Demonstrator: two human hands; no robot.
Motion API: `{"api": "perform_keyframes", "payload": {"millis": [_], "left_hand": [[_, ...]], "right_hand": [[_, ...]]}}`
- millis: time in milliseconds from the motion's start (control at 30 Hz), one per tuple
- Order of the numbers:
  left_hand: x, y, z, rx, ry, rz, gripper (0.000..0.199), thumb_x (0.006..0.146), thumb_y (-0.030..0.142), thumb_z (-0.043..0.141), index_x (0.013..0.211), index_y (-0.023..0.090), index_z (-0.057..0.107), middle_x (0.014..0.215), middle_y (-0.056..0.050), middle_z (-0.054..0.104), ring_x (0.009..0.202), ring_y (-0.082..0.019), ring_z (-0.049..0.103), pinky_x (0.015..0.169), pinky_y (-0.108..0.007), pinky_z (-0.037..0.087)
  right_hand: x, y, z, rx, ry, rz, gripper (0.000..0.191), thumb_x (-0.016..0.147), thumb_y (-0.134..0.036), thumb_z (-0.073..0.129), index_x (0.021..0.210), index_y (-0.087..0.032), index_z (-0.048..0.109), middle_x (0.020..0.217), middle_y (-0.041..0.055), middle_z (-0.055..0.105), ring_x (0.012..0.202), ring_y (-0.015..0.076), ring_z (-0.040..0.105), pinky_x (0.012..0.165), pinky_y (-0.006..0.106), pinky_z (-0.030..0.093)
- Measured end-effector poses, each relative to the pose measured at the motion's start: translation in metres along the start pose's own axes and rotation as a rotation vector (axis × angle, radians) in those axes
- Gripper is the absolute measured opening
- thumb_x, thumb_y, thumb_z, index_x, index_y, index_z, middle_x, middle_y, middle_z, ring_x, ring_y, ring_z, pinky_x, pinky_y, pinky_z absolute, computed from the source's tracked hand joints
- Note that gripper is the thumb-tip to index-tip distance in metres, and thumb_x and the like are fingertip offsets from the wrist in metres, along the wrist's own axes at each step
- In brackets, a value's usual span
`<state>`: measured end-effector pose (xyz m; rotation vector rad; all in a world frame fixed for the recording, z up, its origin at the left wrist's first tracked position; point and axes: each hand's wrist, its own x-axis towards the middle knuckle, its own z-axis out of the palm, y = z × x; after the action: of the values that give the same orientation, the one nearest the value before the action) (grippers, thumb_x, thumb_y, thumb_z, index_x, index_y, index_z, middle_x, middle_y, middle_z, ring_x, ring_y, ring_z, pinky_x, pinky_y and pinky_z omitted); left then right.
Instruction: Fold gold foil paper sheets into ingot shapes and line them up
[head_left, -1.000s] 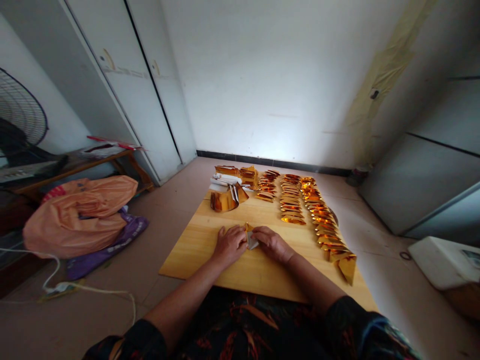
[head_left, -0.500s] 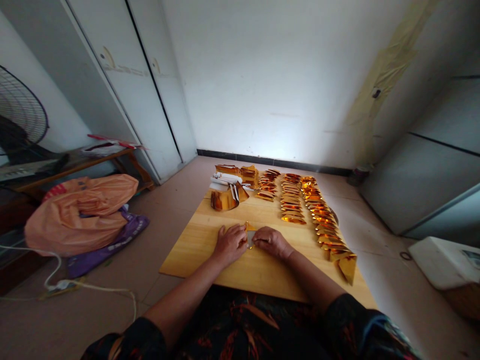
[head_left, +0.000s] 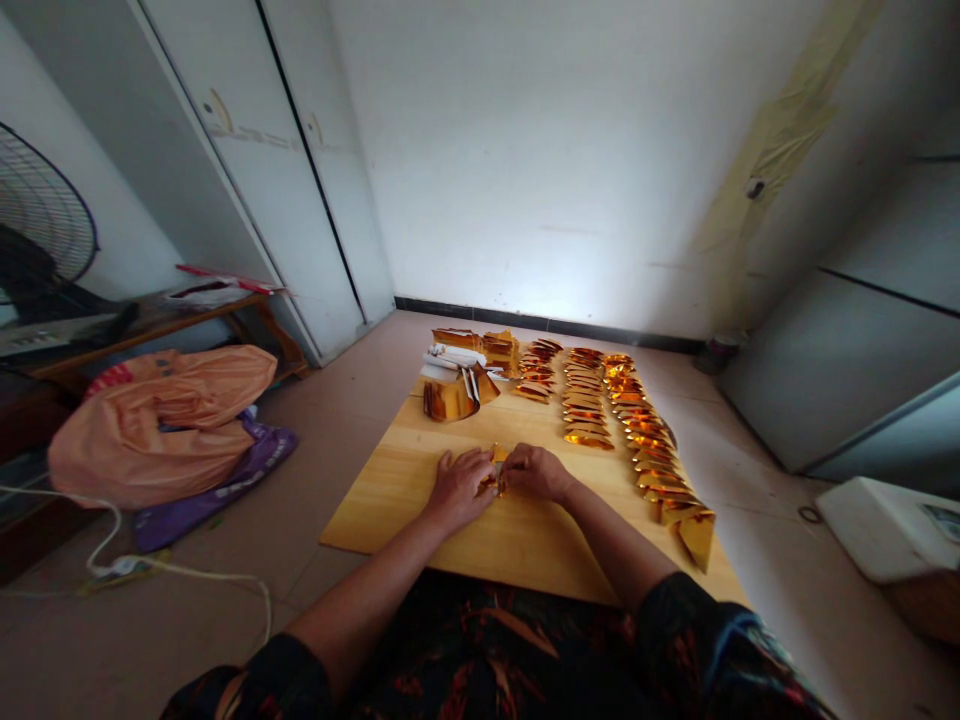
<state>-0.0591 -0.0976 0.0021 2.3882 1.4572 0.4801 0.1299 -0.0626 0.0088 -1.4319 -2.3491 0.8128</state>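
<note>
Between my hands on the wooden board [head_left: 405,460] lies a small piece of gold foil paper [head_left: 498,455], mostly covered by my fingers. My left hand [head_left: 463,487] presses and grips its left side, fingers curled and the thumb near the edge. From the right, the fingers of my right hand [head_left: 534,472] are pinched together on the paper's other side. Beyond my hands sits a curved stack of gold foil sheets [head_left: 450,398]. To the right, folded gold foil pieces [head_left: 587,405] stand in overlapping rows, the longest row [head_left: 649,435] running down the board's right side.
White paper bundles [head_left: 454,357] and more gold sheets [head_left: 499,352] lie at the board's far edge. Left on the floor are an orange bag [head_left: 165,420], a purple bag [head_left: 217,490] and a white cable [head_left: 225,576]. A white box [head_left: 885,525] stands at right.
My right hand has shifted slightly left and up, closer to my left hand, covering more of the gold foil paper. My left hand has stayed almost in place.
</note>
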Motion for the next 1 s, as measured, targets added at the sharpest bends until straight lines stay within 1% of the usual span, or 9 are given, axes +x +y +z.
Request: {"api": "perform_keyframes", "payload": {"millis": [167, 267, 500, 633, 700, 833, 1000], "left_hand": [[0.0, -0.002, 0.001, -0.004, -0.002, 0.008, 0.013, 0.081, 0.029, 0.057, 0.094, 0.027, 0.06, 0.133, -0.002, 0.053, 0.128, -0.026, 0.04, 0.106, -0.058, 0.017], [-0.001, -0.001, 0.001, 0.004, -0.011, 0.004, 0.013, 0.081, 0.029, 0.058, 0.094, 0.027, 0.06, 0.134, -0.002, 0.053, 0.128, -0.026, 0.04, 0.106, -0.06, 0.016], [-0.001, -0.002, 0.002, 0.004, -0.009, 0.003, 0.013, 0.081, 0.03, 0.058, 0.094, 0.027, 0.06, 0.133, -0.001, 0.053, 0.129, -0.026, 0.04, 0.106, -0.06, 0.016], [0.0, -0.001, 0.001, -0.002, -0.015, 0.001, 0.014, 0.081, 0.031, 0.058, 0.095, 0.028, 0.06, 0.135, 0.0, 0.053, 0.129, -0.026, 0.039, 0.106, -0.06, 0.016], [0.0, -0.001, 0.0, -0.003, -0.026, -0.004, 0.014, 0.081, 0.033, 0.058, 0.095, 0.028, 0.06, 0.135, -0.001, 0.052, 0.13, -0.026, 0.039, 0.105, -0.06, 0.016], [0.0, 0.001, -0.002, 0.0, -0.036, -0.002, 0.016, 0.081, 0.033, 0.058, 0.096, 0.028, 0.06, 0.137, -0.001, 0.051, 0.13, -0.027, 0.038, 0.104, -0.061, 0.017], [0.0, 0.001, -0.002, 0.004, -0.036, -0.002, 0.017, 0.081, 0.033, 0.058, 0.097, 0.028, 0.061, 0.136, -0.002, 0.051, 0.13, -0.027, 0.039, 0.105, -0.061, 0.017]], "right_hand": [[0.001, 0.003, -0.007, 0.045, -0.066, -0.081, 0.017, 0.079, -0.019, 0.06, 0.086, -0.024, 0.075, 0.084, 0.0001, 0.063, 0.08, 0.0124, 0.059, 0.07, 0.018, 0.043], [0.003, 0.004, -0.011, 0.049, -0.111, -0.13, 0.017, 0.077, -0.017, 0.061, 0.086, -0.022, 0.075, 0.086, 0.0002, 0.061, 0.079, 0.012, 0.057, 0.07, 0.019, 0.043], [0.006, 0.009, -0.017, 0.055, -0.209, -0.199, 0.016, 0.077, -0.016, 0.062, 0.087, -0.02, 0.074, 0.087, 0.0008, 0.058, 0.082, 0.0129, 0.056, 0.073, 0.02, 0.043], [0.008, 0.008, -0.018, -0.004, -0.217, -0.171, 0.016, 0.078, -0.014, 0.06, 0.086, -0.019, 0.072, 0.088, 0.0007, 0.058, 0.081, 0.012, 0.056, 0.072, 0.019, 0.042], [0.009, 0.004, -0.017, -0.067, -0.191, -0.122, 0.014, 0.078, -0.015, 0.06, 0.085, -0.018, 0.071, 0.087, 0.0008, 0.059, 0.078, 0.0114, 0.055, 0.068, 0.018, 0.041], [0.012, -0.004, -0.014, -0.196, -0.161, -0.031, 0.012, 0.078, -0.021, 0.062, 0.085, -0.016, 0.07, 0.088, 0.0028, 0.061, 0.074, 0.0116, 0.054, 0.061, 0.018, 0.038], [0.016, -0.007, -0.016, -0.222, -0.2, -0.006, 0.01, 0.077, -0.024, 0.065, 0.083, -0.018, 0.071, 0.09, 0.0021, 0.063, 0.075, 0.0118, 0.056, 0.061, 0.018, 0.038]]}}
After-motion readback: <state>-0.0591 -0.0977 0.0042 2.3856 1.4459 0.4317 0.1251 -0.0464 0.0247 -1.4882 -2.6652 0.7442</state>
